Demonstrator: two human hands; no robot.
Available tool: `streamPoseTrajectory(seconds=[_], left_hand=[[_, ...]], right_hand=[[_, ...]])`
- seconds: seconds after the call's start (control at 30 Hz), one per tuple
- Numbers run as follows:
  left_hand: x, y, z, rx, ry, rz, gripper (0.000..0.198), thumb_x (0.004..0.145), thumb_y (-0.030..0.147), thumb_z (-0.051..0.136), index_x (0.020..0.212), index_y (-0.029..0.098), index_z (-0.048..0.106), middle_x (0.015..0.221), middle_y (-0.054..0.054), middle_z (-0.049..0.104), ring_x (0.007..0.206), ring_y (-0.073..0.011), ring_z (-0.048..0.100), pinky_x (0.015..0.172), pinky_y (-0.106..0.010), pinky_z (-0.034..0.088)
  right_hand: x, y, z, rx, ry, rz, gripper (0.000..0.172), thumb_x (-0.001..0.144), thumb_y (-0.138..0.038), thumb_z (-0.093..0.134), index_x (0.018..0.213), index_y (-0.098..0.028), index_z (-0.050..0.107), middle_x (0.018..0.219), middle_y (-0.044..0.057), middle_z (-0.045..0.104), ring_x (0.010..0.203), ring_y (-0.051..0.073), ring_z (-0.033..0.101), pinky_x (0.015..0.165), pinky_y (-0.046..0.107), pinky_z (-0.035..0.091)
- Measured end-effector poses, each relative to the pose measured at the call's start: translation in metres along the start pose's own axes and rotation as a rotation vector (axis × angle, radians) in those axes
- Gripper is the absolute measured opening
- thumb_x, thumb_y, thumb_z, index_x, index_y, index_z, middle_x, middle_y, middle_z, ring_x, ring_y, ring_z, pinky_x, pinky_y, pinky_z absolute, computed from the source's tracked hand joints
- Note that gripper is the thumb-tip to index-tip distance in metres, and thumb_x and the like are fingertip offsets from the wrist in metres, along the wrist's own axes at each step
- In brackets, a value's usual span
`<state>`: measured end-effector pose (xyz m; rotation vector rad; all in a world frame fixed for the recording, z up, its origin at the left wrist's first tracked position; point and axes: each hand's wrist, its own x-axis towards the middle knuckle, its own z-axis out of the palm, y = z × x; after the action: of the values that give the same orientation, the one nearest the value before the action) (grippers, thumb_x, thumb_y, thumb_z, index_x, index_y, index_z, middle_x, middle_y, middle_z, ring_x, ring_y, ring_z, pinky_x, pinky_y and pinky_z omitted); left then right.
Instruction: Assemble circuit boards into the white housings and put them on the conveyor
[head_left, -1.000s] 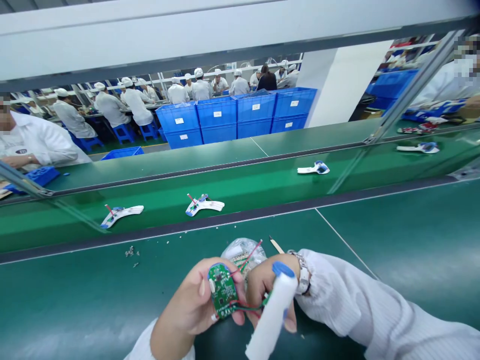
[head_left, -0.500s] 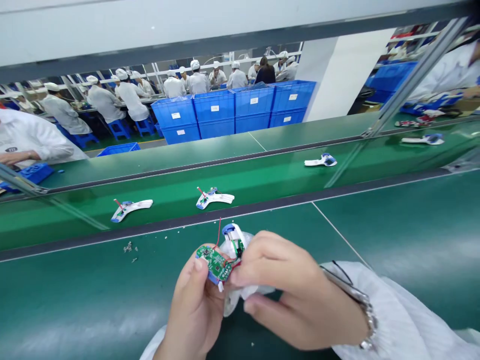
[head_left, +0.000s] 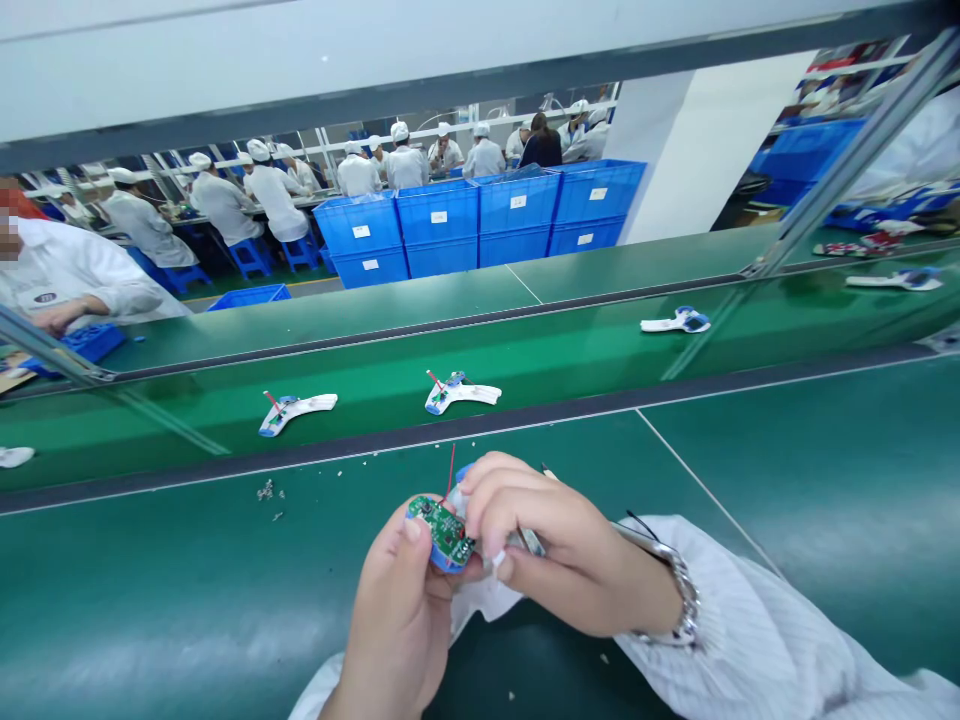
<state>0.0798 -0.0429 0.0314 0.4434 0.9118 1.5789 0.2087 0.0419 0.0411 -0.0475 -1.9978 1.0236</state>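
My left hand (head_left: 405,590) is closed around a blue plastic housing with a green circuit board (head_left: 441,530) on it, the thumb pressing on the board's left edge. A thin red wire (head_left: 451,472) sticks up behind the board. My right hand (head_left: 544,535) is curled at the board's right side, thumb and fingers nearly together. A small white bit (head_left: 499,558) shows at its fingertips, and part of a slim metal tool (head_left: 531,541) shows beneath its fingers. Whitish translucent material (head_left: 484,598) hangs below both hands. The rest of the held device is hidden behind my right hand.
White curved handle parts (head_left: 463,397) with electronics lie spaced along the green conveyor belt (head_left: 562,360). Small metal screws (head_left: 266,490) and white crumbs are on the near bench. Beyond are stacked blue bins (head_left: 439,215) and seated co-workers. A co-worker's hand (head_left: 67,312) rests by a blue tray.
My right hand has drawn inward and its fingers now cover the white and blue part that showed behind the board. The handle parts on the belt have shifted right.
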Motion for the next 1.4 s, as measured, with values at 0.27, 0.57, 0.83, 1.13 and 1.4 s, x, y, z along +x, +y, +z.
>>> streamPoseTrajectory(seconds=[0.27, 0.57, 0.83, 1.13, 1.4], left_hand=[[-0.011, -0.007, 0.001, 0.373, 0.073, 0.245, 0.038, 0.078, 0.059, 0.063, 0.096, 0.026, 0.068, 0.073, 0.001, 0.063, 0.058, -0.0127, 0.050, 0.052, -0.022, 0.041], [-0.022, -0.003, 0.003, 0.665, 0.063, 0.378, 0.035, 0.083, 0.063, 0.053, 0.101, 0.036, 0.066, 0.067, 0.004, 0.057, 0.058, -0.0132, 0.043, 0.056, -0.023, 0.036], [-0.025, 0.000, 0.005, 0.717, -0.011, 0.391, 0.033, 0.086, 0.057, 0.052, 0.108, 0.037, 0.066, 0.085, 0.000, 0.069, 0.065, -0.0159, 0.059, 0.064, -0.026, 0.042], [-0.030, -0.010, -0.006, 1.511, 0.078, 0.762, 0.055, 0.093, 0.064, 0.022, 0.122, 0.024, 0.047, 0.101, -0.008, 0.073, 0.072, -0.0225, 0.070, 0.066, -0.035, 0.052], [-0.029, -0.005, 0.004, 1.836, 0.123, 0.953, 0.049, 0.096, 0.057, 0.015, 0.110, 0.021, 0.046, 0.075, -0.004, 0.069, 0.050, -0.0202, 0.065, 0.049, -0.031, 0.049]], right_hand=[[-0.003, -0.004, 0.000, 0.195, 0.115, 0.415, 0.029, 0.093, -0.031, 0.052, 0.068, -0.018, 0.055, 0.067, 0.001, 0.057, 0.081, 0.016, 0.054, 0.084, 0.034, 0.044], [0.013, -0.032, -0.004, -0.132, -0.073, 0.306, 0.026, 0.083, -0.007, 0.050, 0.059, -0.015, 0.051, 0.056, -0.004, 0.053, 0.059, 0.009, 0.040, 0.074, 0.030, 0.034], [0.014, -0.035, -0.007, -0.186, -0.158, 0.318, 0.025, 0.076, -0.005, 0.046, 0.054, -0.015, 0.042, 0.053, -0.004, 0.050, 0.056, 0.008, 0.038, 0.066, 0.030, 0.031], [0.021, -0.046, -0.014, -0.324, -0.351, 0.333, 0.024, 0.076, -0.009, 0.049, 0.053, -0.015, 0.042, 0.055, -0.002, 0.050, 0.059, 0.011, 0.038, 0.066, 0.033, 0.028], [0.018, -0.048, -0.015, -0.223, -0.363, 0.365, 0.026, 0.073, -0.007, 0.048, 0.052, -0.015, 0.037, 0.052, -0.004, 0.046, 0.055, 0.010, 0.035, 0.069, 0.032, 0.030]])
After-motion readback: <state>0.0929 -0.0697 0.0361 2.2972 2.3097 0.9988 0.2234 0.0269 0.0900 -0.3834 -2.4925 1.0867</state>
